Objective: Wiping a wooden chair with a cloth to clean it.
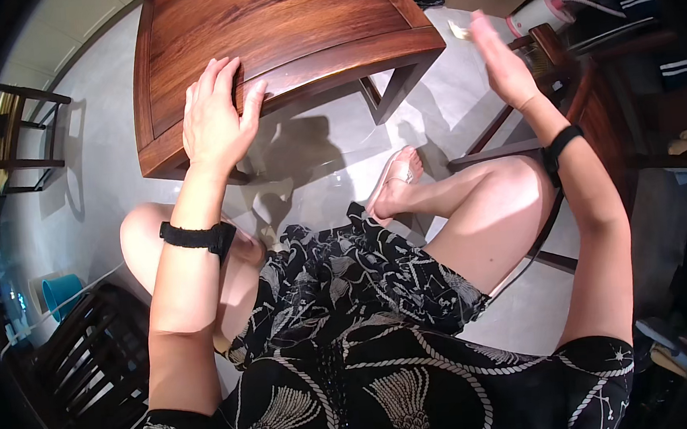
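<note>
My left hand (pixel 221 111) is over the near left part of a brown wooden table (pixel 288 25), palm down, with fingers stretched out and thumb apart. It holds nothing; whether it rests on the wood or hovers just above, I cannot tell. Beyond the table's right corner, my right hand (pixel 501 61) is raised in the air, seen edge-on with its fingers straight. Nothing shows in it. Behind its fingertips is a small pale object (pixel 459 31), too blurred to name. Black bands circle the left forearm (pixel 198 237) and the right forearm (pixel 562 147).
A dark slatted wooden chair (pixel 89 363) stands at the lower left near a blue bucket (pixel 62 295). Another chair (pixel 26 134) is at the far left. Dark wooden furniture (pixel 594 114) borders my right arm. A white and pink appliance (pixel 538 15) stands at the far right.
</note>
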Action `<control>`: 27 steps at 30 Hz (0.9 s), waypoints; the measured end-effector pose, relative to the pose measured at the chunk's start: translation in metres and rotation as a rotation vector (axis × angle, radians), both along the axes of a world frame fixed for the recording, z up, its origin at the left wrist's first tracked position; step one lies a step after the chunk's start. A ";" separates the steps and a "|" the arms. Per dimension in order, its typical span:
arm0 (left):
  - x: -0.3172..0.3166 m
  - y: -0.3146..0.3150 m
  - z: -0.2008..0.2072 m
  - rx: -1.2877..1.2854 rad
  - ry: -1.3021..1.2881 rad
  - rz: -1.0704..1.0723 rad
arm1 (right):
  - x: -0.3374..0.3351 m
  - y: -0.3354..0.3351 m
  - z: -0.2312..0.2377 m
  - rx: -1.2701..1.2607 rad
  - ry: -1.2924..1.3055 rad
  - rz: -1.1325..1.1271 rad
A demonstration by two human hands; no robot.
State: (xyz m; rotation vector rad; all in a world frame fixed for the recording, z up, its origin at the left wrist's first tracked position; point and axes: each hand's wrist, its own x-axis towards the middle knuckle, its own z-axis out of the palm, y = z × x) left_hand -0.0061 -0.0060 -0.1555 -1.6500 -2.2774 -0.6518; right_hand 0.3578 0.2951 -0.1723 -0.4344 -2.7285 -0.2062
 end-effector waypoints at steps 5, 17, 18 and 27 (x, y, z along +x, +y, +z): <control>-0.014 -0.005 -0.005 0.297 -0.263 -0.030 | -0.084 -0.055 0.045 -0.129 0.594 0.131; -0.018 -0.009 -0.005 0.334 -0.393 0.079 | -0.194 -0.189 -0.023 -0.117 0.329 0.092; -0.017 -0.009 -0.004 0.315 -0.373 0.092 | -0.172 -0.174 -0.027 -0.082 0.400 -0.039; 0.024 0.025 0.017 0.234 -0.013 -0.223 | -0.103 -0.120 -0.013 -1.167 1.575 -0.577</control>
